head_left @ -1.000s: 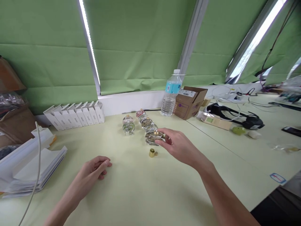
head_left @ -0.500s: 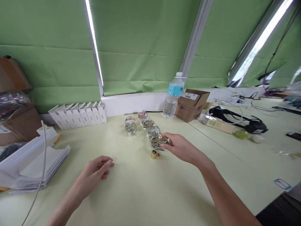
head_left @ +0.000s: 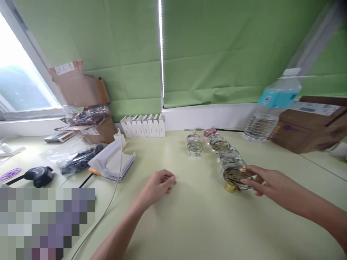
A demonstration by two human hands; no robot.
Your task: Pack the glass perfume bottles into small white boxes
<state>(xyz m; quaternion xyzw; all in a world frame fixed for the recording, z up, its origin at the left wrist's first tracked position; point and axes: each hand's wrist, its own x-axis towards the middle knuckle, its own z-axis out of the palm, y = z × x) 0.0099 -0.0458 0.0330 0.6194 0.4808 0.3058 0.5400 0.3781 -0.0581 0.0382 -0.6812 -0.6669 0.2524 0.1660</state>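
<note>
the right hand [head_left: 268, 183] pinches a glass bottle [head_left: 233, 176], a gold cap [head_left: 230, 187] near its grip, the left hand [head_left: 158, 187] loosely curled farther left.

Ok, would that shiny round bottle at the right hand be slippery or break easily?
The bottle might be slippery, since its surface looks shiny. It may be fragile too, being see-through like glass. Its rounded outline could let it roll if pushed over.

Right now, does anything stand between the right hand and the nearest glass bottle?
Nothing visible does: the right hand has its thumb and fingers at the right side of the nearest glass bottle. The gold cap shows at the bottle's near-left edge, not between.
</note>
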